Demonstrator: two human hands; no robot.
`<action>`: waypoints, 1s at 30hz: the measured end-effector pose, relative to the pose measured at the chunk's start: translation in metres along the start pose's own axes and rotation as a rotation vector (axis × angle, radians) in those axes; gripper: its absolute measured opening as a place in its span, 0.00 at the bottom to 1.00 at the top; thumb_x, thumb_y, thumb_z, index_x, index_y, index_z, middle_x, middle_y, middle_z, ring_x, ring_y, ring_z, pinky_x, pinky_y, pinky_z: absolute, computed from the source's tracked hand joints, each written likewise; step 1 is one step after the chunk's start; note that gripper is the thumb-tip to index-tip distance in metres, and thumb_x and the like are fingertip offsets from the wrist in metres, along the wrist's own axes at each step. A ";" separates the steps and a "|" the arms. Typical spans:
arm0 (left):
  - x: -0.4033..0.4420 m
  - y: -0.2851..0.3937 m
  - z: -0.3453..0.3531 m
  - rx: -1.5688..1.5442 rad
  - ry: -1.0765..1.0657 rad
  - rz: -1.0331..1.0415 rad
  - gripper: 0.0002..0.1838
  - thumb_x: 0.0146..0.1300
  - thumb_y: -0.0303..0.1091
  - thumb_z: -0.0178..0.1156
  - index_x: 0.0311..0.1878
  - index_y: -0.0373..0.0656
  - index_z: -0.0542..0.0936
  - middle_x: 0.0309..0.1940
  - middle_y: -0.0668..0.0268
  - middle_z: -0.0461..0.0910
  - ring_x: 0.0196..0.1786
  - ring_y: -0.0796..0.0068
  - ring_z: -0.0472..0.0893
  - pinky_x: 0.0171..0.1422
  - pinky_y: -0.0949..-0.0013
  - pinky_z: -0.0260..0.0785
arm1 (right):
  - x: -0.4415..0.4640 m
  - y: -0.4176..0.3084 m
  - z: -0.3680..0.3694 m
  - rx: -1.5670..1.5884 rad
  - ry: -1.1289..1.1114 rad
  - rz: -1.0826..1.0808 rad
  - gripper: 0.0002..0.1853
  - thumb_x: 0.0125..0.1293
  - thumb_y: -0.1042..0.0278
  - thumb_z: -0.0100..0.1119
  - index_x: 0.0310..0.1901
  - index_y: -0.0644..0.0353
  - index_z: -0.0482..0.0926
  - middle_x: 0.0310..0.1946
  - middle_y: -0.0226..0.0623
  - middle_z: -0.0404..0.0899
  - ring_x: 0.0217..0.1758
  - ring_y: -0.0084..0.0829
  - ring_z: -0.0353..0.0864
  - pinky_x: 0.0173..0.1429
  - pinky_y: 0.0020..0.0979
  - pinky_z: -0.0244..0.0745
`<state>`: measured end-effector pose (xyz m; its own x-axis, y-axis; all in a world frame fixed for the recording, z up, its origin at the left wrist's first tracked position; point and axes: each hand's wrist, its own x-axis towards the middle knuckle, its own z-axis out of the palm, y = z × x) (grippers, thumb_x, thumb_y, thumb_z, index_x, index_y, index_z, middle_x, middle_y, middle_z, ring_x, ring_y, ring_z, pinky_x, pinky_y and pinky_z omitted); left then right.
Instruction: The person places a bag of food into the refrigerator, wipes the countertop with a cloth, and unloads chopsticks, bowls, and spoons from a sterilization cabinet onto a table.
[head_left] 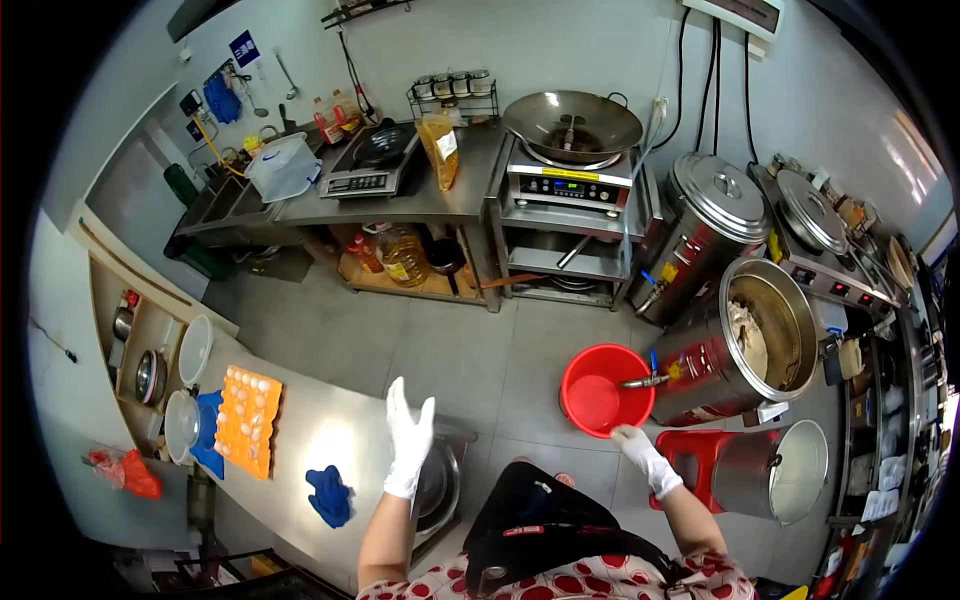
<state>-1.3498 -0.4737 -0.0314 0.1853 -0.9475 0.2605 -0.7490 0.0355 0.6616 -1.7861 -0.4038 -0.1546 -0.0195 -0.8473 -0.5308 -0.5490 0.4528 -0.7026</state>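
My left hand (408, 438), in a white glove, is raised beside the edge of the steel table (300, 400) with thumb and fingers apart, holding nothing. A crumpled blue cloth (329, 496) lies on the table to its left. Farther left is an orange egg tray (247, 422) with several eggs. My right hand (646, 460), also white-gloved, has its fingers curled together; whatever might be inside is hidden. In the picture it overlaps the near rim of a red bucket (590, 385); I cannot tell whether they touch. A tap from a large steel pot (690, 385) reaches over the bucket.
A red stool (690, 470) and a metal bucket (800, 470) stand at the right. Ahead are a wok (572, 125) on an induction cooker (570, 188), a lidded steel pot (718, 195) and a counter (440, 200). Grey floor tiles (440, 345) lie between.
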 end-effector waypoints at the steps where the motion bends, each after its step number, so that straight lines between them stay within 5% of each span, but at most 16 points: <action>1: 0.008 -0.003 0.003 -0.021 0.028 -0.022 0.36 0.63 0.39 0.61 0.69 0.34 0.59 0.66 0.44 0.60 0.69 0.47 0.60 0.73 0.55 0.52 | 0.036 -0.007 -0.001 -0.008 -0.052 -0.038 0.18 0.66 0.68 0.56 0.54 0.70 0.76 0.43 0.39 0.82 0.45 0.26 0.80 0.51 0.27 0.75; 7: 0.094 -0.030 0.027 -0.007 0.062 -0.116 0.35 0.63 0.38 0.62 0.69 0.36 0.59 0.67 0.47 0.60 0.70 0.49 0.60 0.73 0.55 0.52 | 0.166 -0.103 0.008 0.051 -0.172 -0.188 0.19 0.69 0.65 0.55 0.55 0.72 0.74 0.47 0.43 0.80 0.51 0.29 0.78 0.58 0.29 0.71; 17: 0.310 -0.016 0.082 -0.010 0.067 0.090 0.38 0.59 0.42 0.66 0.67 0.32 0.62 0.65 0.45 0.64 0.69 0.48 0.62 0.73 0.54 0.53 | 0.345 -0.270 -0.026 -0.011 -0.225 -0.215 0.23 0.67 0.57 0.56 0.56 0.67 0.75 0.52 0.48 0.79 0.58 0.38 0.78 0.62 0.30 0.69; 19: 0.348 -0.015 0.107 0.059 0.064 0.144 0.40 0.58 0.45 0.66 0.68 0.33 0.61 0.66 0.46 0.63 0.70 0.48 0.61 0.73 0.54 0.53 | 0.379 -0.316 -0.039 0.026 -0.249 -0.262 0.23 0.67 0.58 0.56 0.56 0.67 0.75 0.52 0.48 0.80 0.58 0.38 0.78 0.62 0.31 0.69; 22: 0.407 -0.010 0.147 0.007 0.040 0.121 0.46 0.55 0.49 0.68 0.69 0.33 0.58 0.66 0.44 0.61 0.70 0.47 0.60 0.72 0.53 0.53 | 0.459 -0.368 -0.042 0.056 -0.108 -0.392 0.15 0.68 0.68 0.55 0.54 0.66 0.75 0.41 0.35 0.81 0.44 0.23 0.75 0.54 0.28 0.72; 24: 0.449 -0.005 0.174 -0.036 0.038 0.073 0.49 0.52 0.50 0.70 0.69 0.32 0.57 0.66 0.41 0.61 0.69 0.46 0.61 0.72 0.54 0.54 | 0.525 -0.406 -0.041 0.165 0.031 -0.566 0.16 0.67 0.68 0.55 0.53 0.66 0.75 0.42 0.38 0.81 0.46 0.26 0.76 0.54 0.28 0.71; 25: 0.469 -0.001 0.184 -0.058 0.030 0.028 0.51 0.51 0.50 0.71 0.69 0.31 0.56 0.65 0.40 0.60 0.69 0.45 0.61 0.71 0.54 0.55 | 0.546 -0.441 -0.055 0.003 0.014 -0.428 0.16 0.68 0.71 0.54 0.55 0.65 0.73 0.45 0.39 0.80 0.48 0.27 0.76 0.56 0.27 0.70; 27: 0.511 -0.006 0.216 -0.085 0.047 -0.061 0.57 0.46 0.49 0.74 0.70 0.29 0.51 0.67 0.38 0.57 0.69 0.44 0.60 0.72 0.56 0.55 | 0.600 -0.488 -0.061 0.226 0.030 -0.503 0.22 0.65 0.79 0.50 0.61 0.64 0.68 0.52 0.37 0.77 0.51 0.29 0.74 0.58 0.28 0.69; 30: 0.572 -0.007 0.254 -0.183 0.065 -0.225 0.63 0.41 0.48 0.77 0.71 0.28 0.46 0.69 0.39 0.52 0.72 0.44 0.55 0.75 0.57 0.50 | 0.693 -0.523 -0.061 0.254 0.140 -0.613 0.30 0.58 0.79 0.53 0.65 0.63 0.65 0.56 0.43 0.74 0.57 0.35 0.74 0.63 0.28 0.67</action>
<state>-1.4005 -1.0965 -0.0657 0.3785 -0.9160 0.1332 -0.5583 -0.1112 0.8221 -1.5635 -1.2449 -0.1263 0.1151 -0.9919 0.0535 -0.2826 -0.0843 -0.9555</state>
